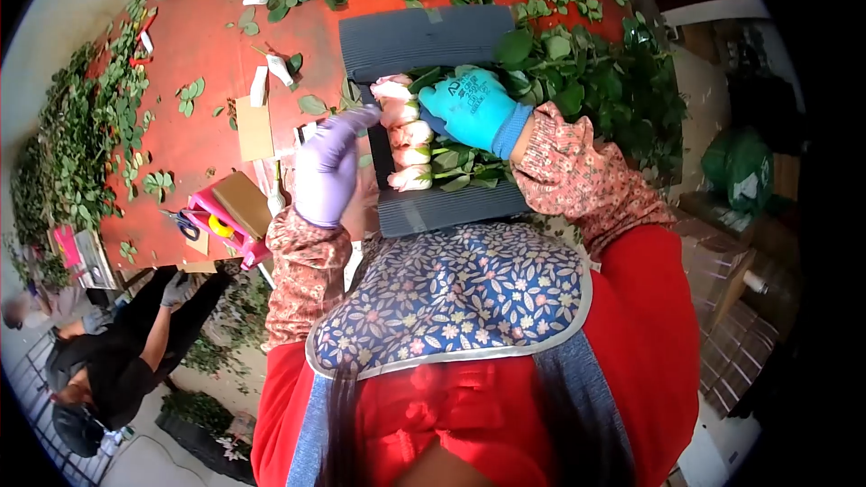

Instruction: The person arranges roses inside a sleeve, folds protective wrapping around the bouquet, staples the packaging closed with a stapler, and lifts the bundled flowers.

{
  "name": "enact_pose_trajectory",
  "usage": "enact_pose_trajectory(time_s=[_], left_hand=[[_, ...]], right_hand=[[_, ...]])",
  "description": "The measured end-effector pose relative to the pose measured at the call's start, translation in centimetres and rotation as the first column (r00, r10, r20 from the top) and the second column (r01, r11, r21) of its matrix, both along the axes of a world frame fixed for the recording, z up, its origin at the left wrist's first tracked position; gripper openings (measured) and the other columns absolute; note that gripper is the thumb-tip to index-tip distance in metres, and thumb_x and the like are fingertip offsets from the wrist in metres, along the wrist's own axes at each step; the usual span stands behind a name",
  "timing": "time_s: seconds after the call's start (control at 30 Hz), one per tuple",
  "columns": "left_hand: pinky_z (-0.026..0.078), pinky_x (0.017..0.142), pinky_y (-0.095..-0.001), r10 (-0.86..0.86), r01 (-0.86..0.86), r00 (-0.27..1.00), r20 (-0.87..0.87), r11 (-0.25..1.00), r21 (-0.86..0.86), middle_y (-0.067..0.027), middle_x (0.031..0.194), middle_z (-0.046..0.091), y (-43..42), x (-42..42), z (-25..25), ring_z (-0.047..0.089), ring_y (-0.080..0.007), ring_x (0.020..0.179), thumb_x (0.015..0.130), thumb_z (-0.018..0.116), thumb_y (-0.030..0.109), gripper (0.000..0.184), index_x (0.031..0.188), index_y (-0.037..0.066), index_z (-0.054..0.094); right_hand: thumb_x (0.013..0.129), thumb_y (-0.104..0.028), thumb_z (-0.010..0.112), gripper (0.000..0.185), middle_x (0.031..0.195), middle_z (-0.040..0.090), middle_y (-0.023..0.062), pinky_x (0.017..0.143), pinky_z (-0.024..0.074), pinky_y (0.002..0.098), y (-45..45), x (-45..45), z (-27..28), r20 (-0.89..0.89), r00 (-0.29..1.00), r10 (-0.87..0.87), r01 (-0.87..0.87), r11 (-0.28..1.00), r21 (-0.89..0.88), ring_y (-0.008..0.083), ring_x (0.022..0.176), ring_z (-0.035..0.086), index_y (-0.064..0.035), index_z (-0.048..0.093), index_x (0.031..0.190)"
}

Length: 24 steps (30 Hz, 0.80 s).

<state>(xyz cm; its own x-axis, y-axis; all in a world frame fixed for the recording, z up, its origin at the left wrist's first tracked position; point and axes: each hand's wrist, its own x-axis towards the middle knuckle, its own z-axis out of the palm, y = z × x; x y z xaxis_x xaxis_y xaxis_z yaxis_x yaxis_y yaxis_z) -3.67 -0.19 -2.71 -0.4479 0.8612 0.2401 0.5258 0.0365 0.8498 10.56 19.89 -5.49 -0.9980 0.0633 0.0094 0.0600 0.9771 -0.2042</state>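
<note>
Pale pink roses (411, 133) lie in a column on a dark ribbed sheet (424, 36), their leafy stems (465, 164) pointing right. My right hand (469, 106), in a turquoise glove, rests over the stems just beside the blooms, its fingers together; what lies under them is hidden. My left hand (329, 167), in a thin purple glove, is raised left of the roses, its fingertips near the upper blooms. Its fingers are partly blurred, and nothing can be made out in them. The sheet's lower part lies against the flowered apron (460, 293).
Leafy stems (595, 81) spread to the right and along the back of the red table (207, 45). A pink box (221, 221) with a yellow tape roll and scissors (185, 225) stands at the left. A person in black (108, 361) is at the lower left.
</note>
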Motion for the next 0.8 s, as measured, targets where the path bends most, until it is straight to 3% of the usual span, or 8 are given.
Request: enact_pose_trajectory(time_s=[0.1, 0.27, 0.43, 0.57, 0.7, 0.73, 0.77, 0.8], left_hand=[[0.050, 0.090, -0.0307, 0.071, -0.072, 0.997, -0.006, 0.996, -0.059, -0.0134, 0.102, 0.071, -1.1, -1.1, 1.1, 0.067, -0.0224, 0.099, 0.084, 0.041, -0.018, 0.037, 0.104, -0.002, 0.067], [0.051, 0.085, -0.0289, 0.110, -0.117, 0.993, -0.053, 0.979, -0.169, -0.0139, 0.100, 0.070, -1.5, -0.9, 3.7, 0.068, -0.0207, 0.095, 0.086, 0.048, -0.014, 0.030, 0.104, -0.001, 0.068], [0.054, 0.074, -0.0311, -0.143, 0.106, 0.958, -0.247, 0.982, -0.157, -0.0110, 0.104, 0.070, 0.9, 0.5, 2.4, 0.068, -0.0268, 0.090, 0.084, 0.062, -0.005, 0.029, 0.108, 0.009, 0.069], [0.054, 0.073, -0.0317, -0.247, 0.158, 0.908, -0.337, 0.950, -0.270, -0.0085, 0.111, 0.067, 3.9, 0.0, -0.5, 0.067, -0.0276, 0.087, 0.078, 0.069, 0.004, 0.031, 0.108, 0.012, 0.067], [0.055, 0.074, -0.0338, -0.251, 0.198, 0.895, -0.369, 0.964, -0.175, -0.0085, 0.116, 0.065, 5.0, -0.5, -2.3, 0.067, -0.0292, 0.090, 0.077, 0.071, 0.007, 0.031, 0.107, 0.012, 0.067], [0.055, 0.074, -0.0338, -0.242, 0.189, 0.900, -0.362, 0.966, -0.176, -0.0085, 0.116, 0.065, 5.0, -0.5, -2.4, 0.067, -0.0292, 0.090, 0.077, 0.071, 0.007, 0.031, 0.107, 0.012, 0.067], [0.055, 0.074, -0.0337, -0.244, 0.192, 0.888, -0.389, 0.967, -0.169, -0.0082, 0.116, 0.065, 5.0, -0.6, -2.5, 0.067, -0.0291, 0.091, 0.077, 0.071, 0.007, 0.030, 0.106, 0.012, 0.067], [0.055, 0.073, -0.0335, -0.248, 0.196, 0.875, -0.417, 0.967, -0.164, -0.0078, 0.117, 0.065, 4.9, -0.6, -2.5, 0.067, -0.0289, 0.091, 0.077, 0.071, 0.008, 0.029, 0.105, 0.012, 0.067]], right_hand=[[0.086, -0.024, 0.060, 0.014, 0.071, 0.062, 0.0070, 0.058, 0.0477, 0.0446, 0.1, 0.4, -0.3, -0.035, 0.999, 0.034, -0.032, 0.999, 0.033, 0.0277, 0.061, 0.063, -0.0092, 0.059, 0.086], [0.080, -0.017, 0.062, 0.011, 0.073, 0.066, 0.0117, 0.060, 0.0523, 0.0436, -0.4, 0.4, 0.9, 0.053, 0.999, 0.001, 0.000, 1.000, -0.010, 0.0294, 0.068, 0.067, -0.0058, 0.062, 0.081], [0.081, -0.017, 0.061, 0.012, 0.074, 0.066, 0.0123, 0.060, 0.0523, 0.0434, -0.4, 0.7, 0.8, 0.035, 0.999, -0.015, 0.015, 1.000, 0.018, 0.0299, 0.069, 0.067, -0.0053, 0.063, 0.081], [0.083, -0.019, 0.061, 0.015, 0.073, 0.064, 0.0099, 0.058, 0.0498, 0.0431, -0.1, 1.1, 1.1, -0.008, 1.000, 0.012, -0.012, 1.000, -0.005, 0.0284, 0.066, 0.065, -0.0065, 0.062, 0.092], [0.085, -0.022, 0.063, 0.022, 0.071, 0.061, 0.0076, 0.055, 0.0471, 0.0412, -1.4, 2.5, 5.1, -0.132, 0.991, 0.013, -0.009, 0.999, 0.034, 0.0271, 0.063, 0.062, -0.0093, 0.062, 0.103], [0.086, -0.027, 0.065, 0.024, 0.071, 0.060, 0.0056, 0.055, 0.0467, 0.0401, -2.2, 3.1, 6.4, -0.181, 0.983, 0.010, -0.009, 1.000, 0.005, 0.0263, 0.062, 0.061, -0.0116, 0.062, 0.104], [0.086, -0.027, 0.064, 0.022, 0.075, 0.062, 0.0062, 0.056, 0.0481, 0.0386, -2.7, 4.1, 5.6, -0.147, 0.989, 0.022, -0.051, 0.979, -0.198, 0.0254, 0.065, 0.063, -0.0114, 0.063, 0.101], [0.085, -0.030, 0.064, 0.023, 0.078, 0.063, 0.0066, 0.057, 0.0490, 0.0381, -3.2, 4.7, 5.6, -0.088, 0.993, 0.080, -0.095, 0.977, -0.191, 0.0248, 0.067, 0.063, -0.0117, 0.064, 0.098]])
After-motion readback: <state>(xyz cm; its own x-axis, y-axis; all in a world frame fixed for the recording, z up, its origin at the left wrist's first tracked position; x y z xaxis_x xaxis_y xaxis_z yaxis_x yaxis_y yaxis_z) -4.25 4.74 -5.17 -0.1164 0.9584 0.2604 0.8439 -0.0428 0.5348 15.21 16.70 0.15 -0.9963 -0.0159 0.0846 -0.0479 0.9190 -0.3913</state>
